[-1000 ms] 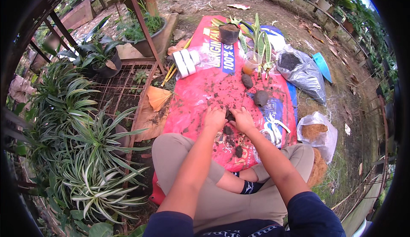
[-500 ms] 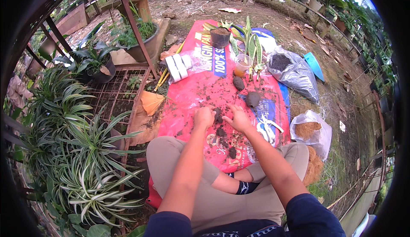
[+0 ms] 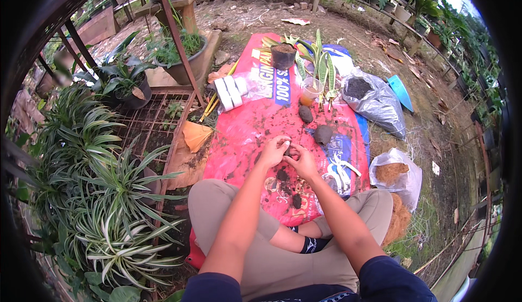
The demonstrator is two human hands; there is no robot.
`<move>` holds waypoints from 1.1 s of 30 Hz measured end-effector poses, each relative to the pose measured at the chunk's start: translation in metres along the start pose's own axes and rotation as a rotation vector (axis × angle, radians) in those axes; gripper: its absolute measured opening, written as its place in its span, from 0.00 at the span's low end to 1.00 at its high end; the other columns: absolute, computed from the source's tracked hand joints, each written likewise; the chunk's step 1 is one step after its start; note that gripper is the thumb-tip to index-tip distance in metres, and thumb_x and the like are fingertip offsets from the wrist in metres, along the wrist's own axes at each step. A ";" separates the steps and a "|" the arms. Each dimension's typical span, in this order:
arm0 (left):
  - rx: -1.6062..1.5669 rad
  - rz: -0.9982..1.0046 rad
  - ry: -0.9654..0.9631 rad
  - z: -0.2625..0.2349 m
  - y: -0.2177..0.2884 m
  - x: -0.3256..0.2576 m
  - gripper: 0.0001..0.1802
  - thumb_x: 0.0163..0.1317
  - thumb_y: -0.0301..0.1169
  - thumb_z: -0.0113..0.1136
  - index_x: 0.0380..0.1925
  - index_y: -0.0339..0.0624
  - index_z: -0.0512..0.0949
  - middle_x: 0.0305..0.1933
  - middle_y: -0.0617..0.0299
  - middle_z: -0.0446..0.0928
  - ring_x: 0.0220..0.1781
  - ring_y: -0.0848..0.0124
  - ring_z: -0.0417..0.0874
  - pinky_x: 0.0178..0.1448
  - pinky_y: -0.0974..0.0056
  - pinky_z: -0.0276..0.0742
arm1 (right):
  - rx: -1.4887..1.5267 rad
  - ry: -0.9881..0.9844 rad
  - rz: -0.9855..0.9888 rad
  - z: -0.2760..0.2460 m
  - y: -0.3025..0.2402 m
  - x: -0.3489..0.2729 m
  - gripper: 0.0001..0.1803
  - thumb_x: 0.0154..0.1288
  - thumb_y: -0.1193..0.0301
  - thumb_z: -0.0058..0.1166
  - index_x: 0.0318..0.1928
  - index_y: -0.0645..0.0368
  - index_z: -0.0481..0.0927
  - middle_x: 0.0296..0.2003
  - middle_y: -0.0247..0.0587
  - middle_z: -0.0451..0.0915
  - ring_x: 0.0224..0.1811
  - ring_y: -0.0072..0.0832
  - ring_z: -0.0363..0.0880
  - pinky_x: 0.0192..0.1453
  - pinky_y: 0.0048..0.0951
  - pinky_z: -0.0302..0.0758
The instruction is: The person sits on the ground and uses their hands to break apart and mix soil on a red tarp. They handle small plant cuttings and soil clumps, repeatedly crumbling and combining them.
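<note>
Over the red printed plastic sheet (image 3: 231, 133), my left hand (image 3: 275, 152) and my right hand (image 3: 302, 162) are close together with curled fingers. Between them is a small dark soil clump (image 3: 289, 152), partly hidden by the fingers. Loose crumbs and a soil lump (image 3: 282, 175) lie just below the hands, with a second lump (image 3: 297, 200) nearer my legs. Past the hands rest two rounded dark balls, a smaller one (image 3: 305, 115) and a larger one (image 3: 323, 134). A twisted bundle of white strips (image 3: 341, 168) lies right of my right hand.
Snake plant cuttings (image 3: 325, 71), a black pot of soil (image 3: 283, 57) and a clear cup (image 3: 311, 88) stand at the sheet's far end. On the right are a soil bag (image 3: 383, 106), a blue scoop (image 3: 401, 92) and a fibre bag (image 3: 396, 174). White rolls (image 3: 228, 94) and spiky plants (image 3: 117, 215) are left.
My hands have come together and lifted slightly off the sheet, fingers now closing around a dark soil clump that lay between them. The view has shifted a little.
</note>
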State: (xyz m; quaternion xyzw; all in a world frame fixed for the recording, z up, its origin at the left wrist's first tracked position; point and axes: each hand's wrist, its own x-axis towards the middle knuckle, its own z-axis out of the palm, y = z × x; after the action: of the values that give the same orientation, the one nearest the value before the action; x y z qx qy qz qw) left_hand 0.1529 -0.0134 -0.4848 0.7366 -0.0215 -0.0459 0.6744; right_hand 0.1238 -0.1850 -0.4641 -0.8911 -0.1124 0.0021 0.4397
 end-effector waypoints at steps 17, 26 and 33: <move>-0.228 -0.176 -0.034 0.002 0.010 -0.012 0.15 0.74 0.23 0.68 0.59 0.41 0.82 0.52 0.64 0.86 0.42 0.76 0.86 0.41 0.68 0.84 | 0.538 0.197 0.167 -0.071 0.038 -0.017 0.06 0.73 0.72 0.71 0.45 0.62 0.90 0.34 0.31 0.91 0.34 0.13 0.83 0.40 0.23 0.78; -0.264 -0.202 -0.145 0.013 0.031 -0.024 0.18 0.71 0.22 0.72 0.58 0.38 0.80 0.52 0.60 0.87 0.48 0.73 0.87 0.44 0.67 0.85 | 0.761 -0.024 0.196 -0.040 0.028 -0.027 0.08 0.74 0.75 0.70 0.48 0.66 0.89 0.43 0.36 0.91 0.48 0.21 0.89 0.55 0.27 0.86; -0.086 -0.152 -0.114 0.001 0.030 -0.022 0.19 0.66 0.26 0.77 0.55 0.37 0.83 0.48 0.59 0.88 0.47 0.72 0.88 0.49 0.64 0.84 | 0.674 -0.062 0.296 -0.039 0.032 -0.021 0.08 0.75 0.74 0.69 0.47 0.67 0.89 0.40 0.38 0.92 0.40 0.23 0.91 0.46 0.27 0.88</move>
State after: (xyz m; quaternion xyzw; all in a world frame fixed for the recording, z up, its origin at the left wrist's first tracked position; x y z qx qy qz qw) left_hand 0.1316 -0.0145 -0.4545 0.7028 -0.0018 -0.1398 0.6975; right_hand 0.1142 -0.2386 -0.4671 -0.7023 0.0113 0.1295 0.6999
